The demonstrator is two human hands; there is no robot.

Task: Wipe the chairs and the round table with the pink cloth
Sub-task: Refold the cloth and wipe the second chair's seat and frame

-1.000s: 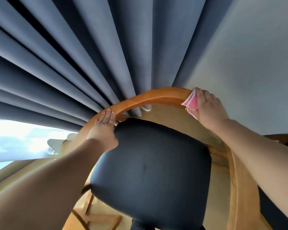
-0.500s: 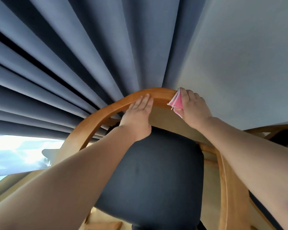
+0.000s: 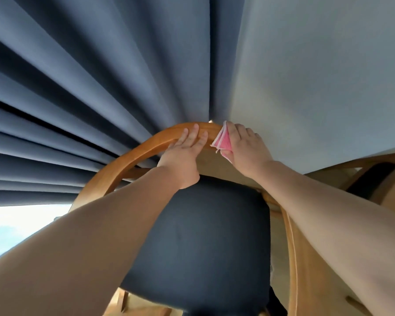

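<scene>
A wooden chair with a curved back rail (image 3: 132, 156) and a dark blue padded seat (image 3: 205, 238) fills the middle of the view. My left hand (image 3: 183, 156) lies flat on the top of the rail, fingers straight. Just to its right, my right hand (image 3: 244, 149) holds the folded pink cloth (image 3: 222, 141) against the rail's top, fingers over the cloth. The two hands are nearly side by side. The round table is out of sight.
Dark blue pleated curtains (image 3: 89, 87) hang directly behind the chair, and a pale wall (image 3: 317, 76) stands to the right. Bright window light shows at the lower left. Part of a second wooden chair (image 3: 374, 176) sits at the right edge.
My left hand slid right along the rail to the top of the curve. The right hand with the cloth shifted left along the rail, so the two hands have come close together.
</scene>
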